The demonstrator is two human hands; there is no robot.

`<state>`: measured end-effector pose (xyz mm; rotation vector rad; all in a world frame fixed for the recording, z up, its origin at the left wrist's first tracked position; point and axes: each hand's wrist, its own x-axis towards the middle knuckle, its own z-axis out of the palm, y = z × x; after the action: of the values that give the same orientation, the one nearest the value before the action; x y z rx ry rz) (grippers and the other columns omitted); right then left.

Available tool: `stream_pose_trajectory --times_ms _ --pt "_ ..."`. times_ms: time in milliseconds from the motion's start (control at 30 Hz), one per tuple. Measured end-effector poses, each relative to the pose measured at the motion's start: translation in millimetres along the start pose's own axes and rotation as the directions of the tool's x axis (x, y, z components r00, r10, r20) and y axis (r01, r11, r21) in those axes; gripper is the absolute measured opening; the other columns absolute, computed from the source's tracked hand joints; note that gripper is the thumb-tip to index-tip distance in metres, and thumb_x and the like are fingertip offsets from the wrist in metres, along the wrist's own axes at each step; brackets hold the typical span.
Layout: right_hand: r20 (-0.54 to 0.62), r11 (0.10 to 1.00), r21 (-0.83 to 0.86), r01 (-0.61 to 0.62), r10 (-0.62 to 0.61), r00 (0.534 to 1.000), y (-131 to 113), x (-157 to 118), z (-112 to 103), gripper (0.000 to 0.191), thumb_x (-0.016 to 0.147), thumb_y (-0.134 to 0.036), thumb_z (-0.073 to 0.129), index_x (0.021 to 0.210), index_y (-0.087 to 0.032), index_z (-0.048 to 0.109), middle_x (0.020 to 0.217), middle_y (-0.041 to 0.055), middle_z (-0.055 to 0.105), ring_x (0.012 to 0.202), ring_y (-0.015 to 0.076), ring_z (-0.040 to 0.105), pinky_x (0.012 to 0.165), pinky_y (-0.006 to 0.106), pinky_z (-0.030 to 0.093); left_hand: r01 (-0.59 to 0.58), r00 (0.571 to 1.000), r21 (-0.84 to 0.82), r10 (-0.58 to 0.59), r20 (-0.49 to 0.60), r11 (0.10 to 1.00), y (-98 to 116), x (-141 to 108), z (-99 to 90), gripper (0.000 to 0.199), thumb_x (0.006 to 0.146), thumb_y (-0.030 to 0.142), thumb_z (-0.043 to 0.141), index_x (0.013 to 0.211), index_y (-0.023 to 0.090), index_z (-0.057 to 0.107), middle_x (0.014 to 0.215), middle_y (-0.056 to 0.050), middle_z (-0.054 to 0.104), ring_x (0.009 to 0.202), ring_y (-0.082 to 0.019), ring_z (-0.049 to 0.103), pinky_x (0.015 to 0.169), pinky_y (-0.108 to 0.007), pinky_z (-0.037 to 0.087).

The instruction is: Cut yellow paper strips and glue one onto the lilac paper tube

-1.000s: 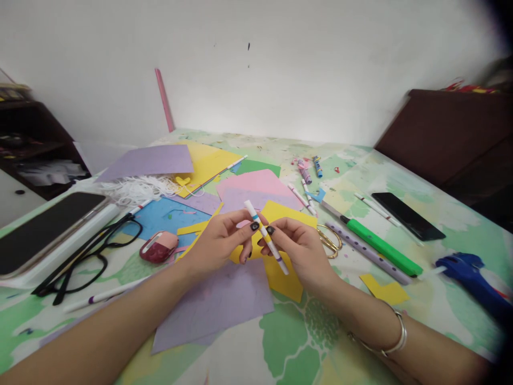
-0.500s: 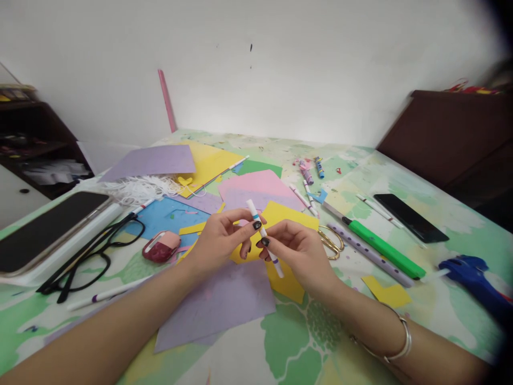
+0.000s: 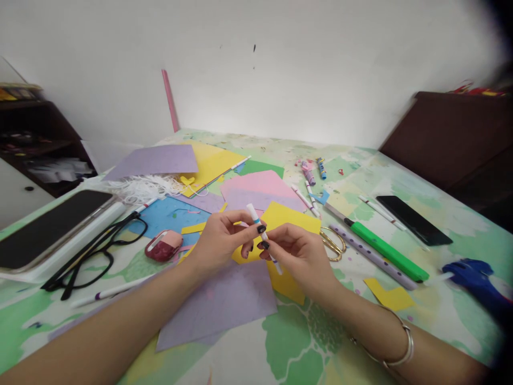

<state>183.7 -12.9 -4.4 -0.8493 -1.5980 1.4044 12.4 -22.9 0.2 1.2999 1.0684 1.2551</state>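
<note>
White marker, its band blue, slants above the yellow sheet, pinched by the fingertips of both the left hand and the right hand. Gold scissors lie just right of that sheet, a green-handled knife farther right. Pink paper lies beyond it, lilac paper nearer the person, black glasses well left, all on the desk.

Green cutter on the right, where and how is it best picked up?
Probably by the middle of its green handle, coming from the right: the blade sticks out toward the far left, away from that grip. The spotted purple strip lies close along the near side, so the far side likely leaves more room.
</note>
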Motion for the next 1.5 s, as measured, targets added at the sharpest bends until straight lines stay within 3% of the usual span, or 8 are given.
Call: stream_pose_trajectory --times_ms 200,367,633,767,1067,1200,1300,1500 --pt "-0.008 0.985 -0.146 0.096 -0.098 0.995 3.0 -0.8 -0.9 0.012 0.083 -0.031 0.063 0.084 -0.019 0.064 0.079 0.0047 0.072 0.071 0.0163 0.071 0.070 0.033 0.060 -0.013 1.000 0.014 0.013 0.002 1.000 4.4 -0.6 1.9 0.015 0.073 0.028 0.074 0.070 0.016 0.066 0.053 0.004 0.056 0.044 -0.007 0.050 0.047 -0.021 0.042" --pt "-0.021 0.932 -0.315 0.176 -0.192 0.981 3.9 -1.9 -1.4 0.008 0.083 -0.026 0.061 0.084 -0.019 0.064 0.078 0.0039 0.074 0.068 0.0157 0.071 0.062 0.027 0.058 -0.017 1.000 0.020 0.016 0.014 1.000 3.1 1.0 3.0 0.017 0.075 0.031 0.072 0.073 0.015 0.069 0.070 -0.001 0.068 0.068 -0.013 0.063 0.068 -0.023 0.050" --pt "0.002 0.745 -0.587 0.317 -0.390 0.921 5.3 -0.9 -3.4 0.013 0.085 -0.021 0.058 0.086 -0.019 0.070 0.071 0.0022 0.074 0.060 0.0147 0.068 0.057 0.026 0.054 0.066 0.997 -0.021 -0.065 0.039 0.998 0.2 1.5 2.9 0.018 0.075 0.032 0.073 0.079 0.014 0.072 0.076 -0.004 0.072 0.074 -0.017 0.068 0.077 -0.029 0.054" --pt "0.018 0.667 -0.643 0.376 -0.478 0.878 7.8 0.4 -3.7 0.019 0.086 -0.022 0.057 0.089 -0.023 0.075 0.074 0.0028 0.075 0.062 0.0164 0.069 0.058 0.028 0.054 0.099 0.995 -0.093 -0.098 0.017 0.991 -4.8 1.2 3.8 0.017 0.073 0.030 0.075 0.077 0.014 0.070 0.078 -0.003 0.071 0.077 -0.017 0.068 0.083 -0.031 0.055" --pt "0.045 0.511 -0.792 0.334 -0.497 0.866 10.4 -0.4 -4.6 0.026 0.090 -0.028 0.052 0.101 -0.023 0.074 0.072 0.0058 0.070 0.062 0.0151 0.062 0.055 0.028 0.047 0.131 0.984 -0.243 -0.155 -0.083 0.961 -9.5 1.1 8.5 0.021 0.070 0.030 0.078 0.076 0.012 0.068 0.075 -0.002 0.069 0.072 -0.014 0.067 0.077 -0.029 0.057" --pt "0.071 0.589 -0.715 0.376 -0.474 0.877 11.3 0.1 -6.0 0.032 0.088 -0.027 0.053 0.116 -0.018 0.066 0.079 0.0070 0.070 0.072 0.0174 0.064 0.065 0.032 0.051 0.117 0.978 -0.337 -0.168 -0.126 0.934 -7.0 3.2 6.1 0.020 0.069 0.027 0.079 0.072 0.012 0.066 0.071 -0.001 0.068 0.067 -0.013 0.066 0.071 -0.027 0.056" --pt "0.064 0.677 -0.644 0.358 -0.418 0.906 9.2 0.1 -5.8 0.033 0.088 -0.028 0.054 0.117 -0.017 0.063 0.083 0.0068 0.072 0.076 0.0184 0.066 0.071 0.035 0.052 0.106 0.970 -0.368 -0.177 -0.165 0.924 -3.4 4.2 4.7 0.022 0.067 0.025 0.080 0.066 0.012 0.063 0.068 -0.001 0.068 0.066 -0.012 0.066 0.071 -0.027 0.055" --pt "0.038 0.731 -0.627 0.270 -0.317 0.948 1.7 -2.5 -3.7 0.013 0.084 -0.030 0.059 0.083 -0.019 0.064 0.067 0.0008 0.067 0.060 0.0129 0.061 0.057 0.026 0.047 0.037 0.971 -0.398 -0.127 -0.201 0.917 -1.2 4.6 5.3 0.021 0.066 0.022 0.080 0.064 0.012 0.061 0.065 0.001 0.066 0.064 -0.009 0.062 0.070 -0.022 0.052"
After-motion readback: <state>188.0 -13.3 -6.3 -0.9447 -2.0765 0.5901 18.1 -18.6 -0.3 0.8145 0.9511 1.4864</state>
